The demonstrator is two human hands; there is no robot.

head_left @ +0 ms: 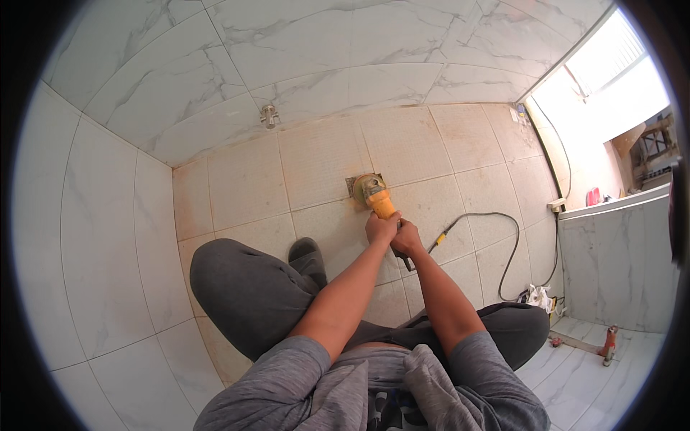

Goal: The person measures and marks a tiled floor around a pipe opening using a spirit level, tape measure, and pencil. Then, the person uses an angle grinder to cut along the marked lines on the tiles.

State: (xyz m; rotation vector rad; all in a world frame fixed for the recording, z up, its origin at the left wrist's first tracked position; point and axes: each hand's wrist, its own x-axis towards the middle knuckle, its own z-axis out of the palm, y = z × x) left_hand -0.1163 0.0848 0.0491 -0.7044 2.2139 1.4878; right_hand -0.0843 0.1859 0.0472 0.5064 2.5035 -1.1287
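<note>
Both my hands are closed around a yellow angle grinder (381,204) held low over the tiled floor. My left hand (381,227) grips the body just behind the grinder's head. Behind it, my right hand (407,238) wraps the rear of the tool, close to my left. The grinder's disc sits over a dark square opening (351,188) in the floor tiles, hiding most of it; I cannot tell whether the disc touches the edge. Orange-brown dust lies around that spot. A dark cord (519,233) runs from the tool off to the right.
A metal tap fitting (269,116) sticks out of the marble-patterned wall ahead. On the right, a white power socket (555,205) sits by the ledge, with a crumpled white bag (537,297) below. A red-handled tool (609,345) lies at lower right. My slippered left foot (307,260) is near.
</note>
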